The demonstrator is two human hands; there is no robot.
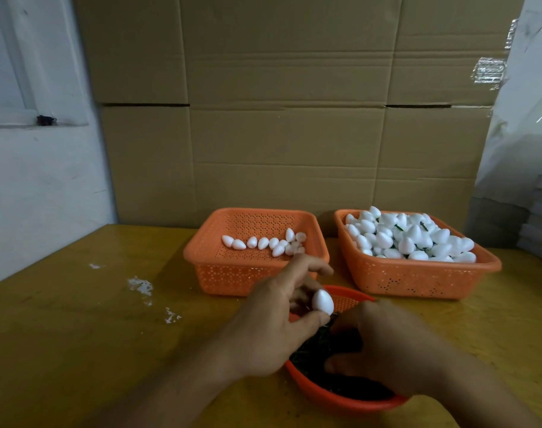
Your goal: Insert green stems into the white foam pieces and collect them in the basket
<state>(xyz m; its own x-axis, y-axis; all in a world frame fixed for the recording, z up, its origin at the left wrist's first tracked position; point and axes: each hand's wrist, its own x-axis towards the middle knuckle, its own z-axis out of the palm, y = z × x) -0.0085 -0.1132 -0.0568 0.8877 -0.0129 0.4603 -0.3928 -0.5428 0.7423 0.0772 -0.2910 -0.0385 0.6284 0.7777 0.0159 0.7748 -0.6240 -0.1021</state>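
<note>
left hand: i see it raised over the near bowl, thumb and curled fingers pinching one white foam piece; index finger sticks out toward the left basket.
foam piece in hand: egg-shaped, tip pointing up and left, held above the bowl's far rim; i see no stem in it from this angle.
right hand: down inside the round orange bowl, fingers curled into the dark pile; fingertips are hidden, so i cannot tell whether they grasp anything.
green stems: dark green tangle filling the bowl; single stems are too dim to make out.
left basket: orange, perforated, square; a short row of loose foam pieces lies along its floor, bunched toward the right end.
right basket: same type, just beside the left one, heaped above the rim with finished foam pieces; a few green stem ends poke out between them.
table: yellow-brown top; both baskets sit at the far edge, the bowl nearest me.
foam crumbs: white scatter on the table, left of the baskets.
cardboard boxes: stacked behind the baskets like a wall.
white wall: to the left.
</note>
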